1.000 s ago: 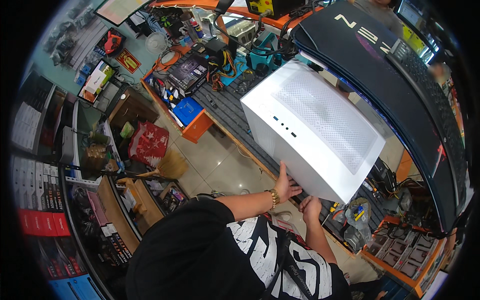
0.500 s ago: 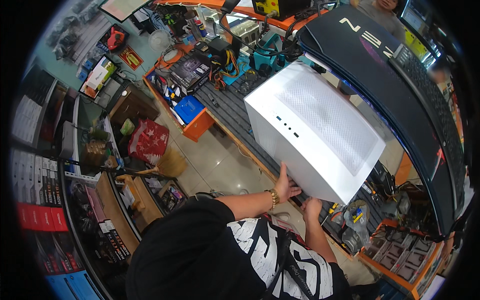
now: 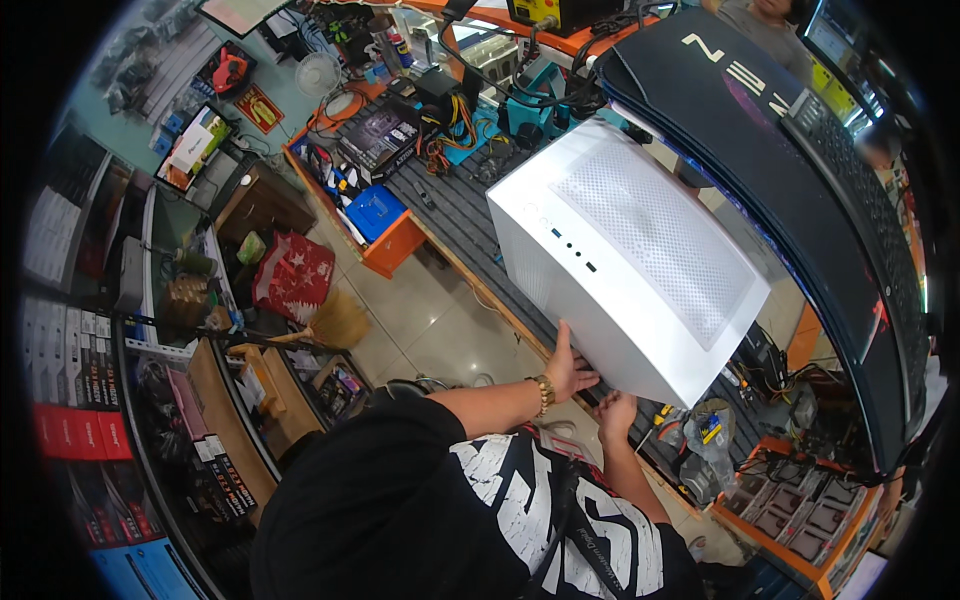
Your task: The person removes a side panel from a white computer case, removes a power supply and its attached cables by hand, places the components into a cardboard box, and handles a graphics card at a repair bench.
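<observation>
One white case (image 3: 625,240), ports (image 3: 590,267) up, length diagonal; left fingers (image 3: 587,381) wide, right fingers (image 3: 611,404) curled

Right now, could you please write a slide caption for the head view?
Left hand and right hand low at a white computer case on a cluttered workbench.

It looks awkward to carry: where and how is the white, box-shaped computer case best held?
Probably by the bottom edges at opposite ends, a grip on each, coming from the person's side of the grey ribbed workbench. The case has flat walls; no handle shows, and its white mesh top seems to offer little purchase.
</observation>
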The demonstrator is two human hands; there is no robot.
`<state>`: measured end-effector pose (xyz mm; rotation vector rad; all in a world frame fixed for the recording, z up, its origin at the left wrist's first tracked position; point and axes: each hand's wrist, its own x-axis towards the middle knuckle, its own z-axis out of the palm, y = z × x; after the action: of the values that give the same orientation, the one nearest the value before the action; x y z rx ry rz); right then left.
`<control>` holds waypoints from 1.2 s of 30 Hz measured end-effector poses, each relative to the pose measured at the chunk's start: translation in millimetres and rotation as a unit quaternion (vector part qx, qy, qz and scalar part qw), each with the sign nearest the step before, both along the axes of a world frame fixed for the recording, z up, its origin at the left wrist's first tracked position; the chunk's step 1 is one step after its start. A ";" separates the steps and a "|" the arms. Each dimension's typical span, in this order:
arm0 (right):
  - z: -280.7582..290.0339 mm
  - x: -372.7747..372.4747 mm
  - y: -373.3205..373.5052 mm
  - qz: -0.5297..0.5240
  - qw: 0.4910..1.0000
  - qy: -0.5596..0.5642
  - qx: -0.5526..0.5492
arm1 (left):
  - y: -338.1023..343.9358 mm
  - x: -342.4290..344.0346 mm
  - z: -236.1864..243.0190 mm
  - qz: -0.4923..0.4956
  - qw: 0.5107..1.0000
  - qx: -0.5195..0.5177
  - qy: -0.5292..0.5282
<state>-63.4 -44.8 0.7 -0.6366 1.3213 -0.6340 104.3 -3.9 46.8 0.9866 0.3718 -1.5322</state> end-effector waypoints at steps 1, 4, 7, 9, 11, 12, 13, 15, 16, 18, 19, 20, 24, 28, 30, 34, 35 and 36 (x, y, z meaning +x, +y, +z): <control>-4.0 -0.7 2.1 -0.004 0.999 0.006 -0.031 | 0.7 -1.0 -0.9 -0.004 1.000 0.000 -0.004; -7.8 -6.3 -1.8 0.048 0.999 0.013 -0.003 | 2.7 0.9 -3.4 -0.010 1.000 -0.018 -0.004; 1.2 -5.8 -4.6 -0.022 0.996 -0.013 0.089 | -0.4 0.3 2.1 -0.011 1.000 0.003 -0.012; -3.5 0.6 -0.5 -0.032 0.999 -0.032 0.024 | 2.2 1.9 3.8 -0.019 1.000 -0.009 -0.011; -30.3 -6.4 -3.5 -0.019 0.999 -0.031 -0.020 | 1.7 0.6 3.8 -0.033 0.999 -0.025 -0.006; -31.4 -8.5 -3.8 -0.017 0.999 -0.041 0.008 | 0.5 1.3 1.7 -0.015 1.000 -0.017 -0.002; -18.9 -3.5 -1.0 0.001 1.000 -0.019 -0.006 | 2.5 1.3 -1.6 0.005 1.000 -0.007 0.002; -15.7 -6.5 -0.9 0.020 1.000 0.004 0.017 | 2.1 -0.1 10.0 0.006 1.000 -0.001 0.004; -17.2 -5.3 0.5 0.041 0.999 0.004 0.020 | 5.0 -0.3 13.0 0.032 0.999 0.006 -0.007; -54.7 -11.3 -0.5 0.057 0.990 0.087 -0.094 | 3.8 -0.2 11.8 0.008 1.000 -0.007 -0.002; -78.8 -16.0 -2.6 0.079 0.978 0.140 -0.133 | 1.8 -0.6 10.5 0.005 1.000 -0.018 -0.005; -102.8 -22.4 -4.8 0.095 0.961 0.196 -0.169 | -2.0 -3.1 10.3 -0.015 1.000 -0.017 0.000; -103.3 -12.0 -6.2 0.066 0.976 0.179 -0.109 | -2.6 -2.9 9.8 -0.014 0.999 -0.024 -0.015; 5.4 8.9 -12.7 -0.029 0.988 -0.034 0.146 | 7.1 1.1 15.9 0.000 0.999 -0.030 -0.032; 5.5 2.5 -9.9 -0.006 0.995 -0.016 0.097 | 6.6 0.3 15.7 -0.005 0.999 -0.030 -0.030; -63.7 -5.8 -1.0 0.017 0.993 0.043 -0.112 | -5.7 -5.7 27.7 0.021 1.000 0.014 0.005; -71.2 -5.8 -0.9 0.016 0.985 0.059 -0.164 | -7.0 -7.0 27.4 0.015 1.000 0.013 0.005; -78.4 -4.9 -2.4 0.028 0.968 0.138 -0.206 | -8.3 -8.0 27.5 0.014 1.000 0.008 0.007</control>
<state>-68.2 -47.2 -77.7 -1.1304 1.4318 -0.8048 96.3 -12.2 74.3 0.9797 0.4068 -1.5143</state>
